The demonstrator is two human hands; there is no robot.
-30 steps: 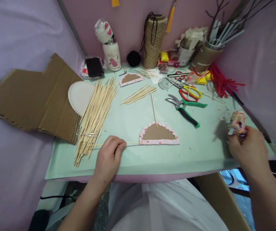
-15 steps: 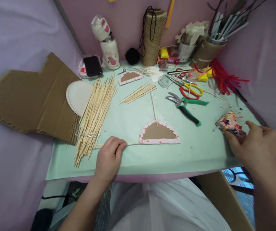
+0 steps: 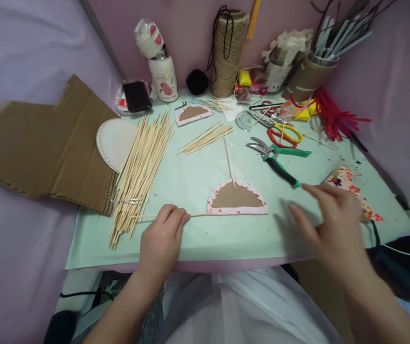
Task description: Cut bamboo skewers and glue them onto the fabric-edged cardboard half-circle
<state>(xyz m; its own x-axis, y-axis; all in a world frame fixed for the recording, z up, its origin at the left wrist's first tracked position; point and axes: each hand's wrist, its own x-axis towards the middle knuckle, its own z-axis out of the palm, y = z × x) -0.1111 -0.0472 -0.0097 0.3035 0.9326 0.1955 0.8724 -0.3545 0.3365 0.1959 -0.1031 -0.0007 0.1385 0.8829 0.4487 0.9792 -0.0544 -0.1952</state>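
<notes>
My left hand [image 3: 162, 236] rests near the table's front edge, fingers pinched on a thin wooden skewer [image 3: 200, 215]. The skewer lies crosswise, one end over the skewer bundle [image 3: 142, 167], the other reaching the lower left corner of a half-round cardboard piece [image 3: 236, 197]. White edging with pink-red spots trims that piece. Another skewer [image 3: 229, 157] points away from its curved top. My right hand [image 3: 333, 229], slightly blurred, hovers right of the cardboard with thumb and fingers apart, holding nothing. Partly behind it lies a flower-patterned object [image 3: 344, 181], its kind unclear.
Green-handled pruning shears [image 3: 279, 167] and scissors [image 3: 285, 134] lie behind my right hand. Further back stand a twine cone [image 3: 229, 57], a white bottle [image 3: 163, 79] and a pot of sticks [image 3: 310, 76]. Folded cardboard [image 3: 47, 148] and a white disc [image 3: 115, 143] occupy the left.
My right hand has come away from the flower-patterned object and moved left, its fingers spread. My left hand stays on the skewer, nearly still.
</notes>
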